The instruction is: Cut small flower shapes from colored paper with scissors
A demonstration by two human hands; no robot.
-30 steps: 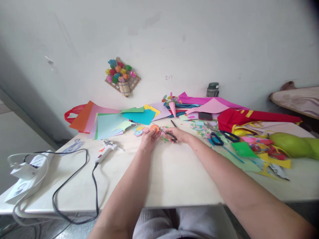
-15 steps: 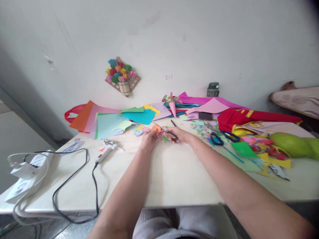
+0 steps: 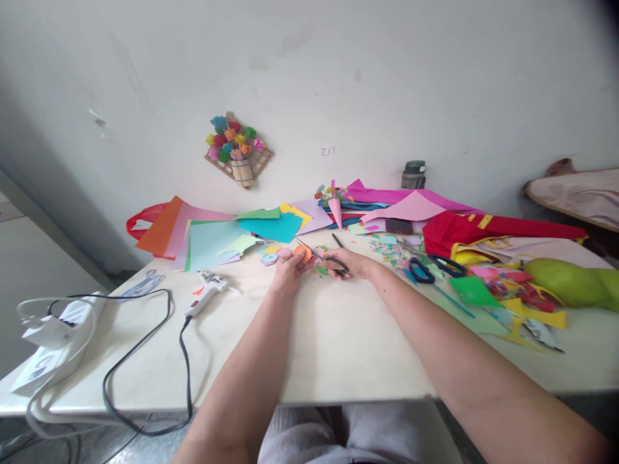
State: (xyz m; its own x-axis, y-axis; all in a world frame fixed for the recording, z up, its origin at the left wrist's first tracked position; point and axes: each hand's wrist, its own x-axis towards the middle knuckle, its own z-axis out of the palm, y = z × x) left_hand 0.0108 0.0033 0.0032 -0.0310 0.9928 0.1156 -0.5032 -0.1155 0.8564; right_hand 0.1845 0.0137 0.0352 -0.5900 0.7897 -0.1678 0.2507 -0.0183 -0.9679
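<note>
Between the fingers of my left hand (image 3: 289,272) is a small orange paper piece (image 3: 303,253), roughly round. My right hand (image 3: 355,264) grips dark-handled scissors (image 3: 334,261), whose blades point left and reach the orange paper. A black stick-like thing (image 3: 337,240), perhaps a pen, sticks out above my right hand; I cannot tell if the fingers hold it. Round paper pieces (image 3: 269,258) in blue, pink and yellow lie just left of my left hand. Small paper scraps (image 3: 321,272) are strewn on the table between my hands.
A glue gun (image 3: 207,298) with a black cord lies at left, near a power strip (image 3: 55,345). Coloured paper sheets (image 3: 217,241) line the back. Scissors with blue handles (image 3: 422,270), more scraps and a green fruit-like thing (image 3: 561,281) are at right.
Both hands stay in nearly the same place. The scissors' handle loops look slightly shifted at the orange paper; the whole view has moved a little.
</note>
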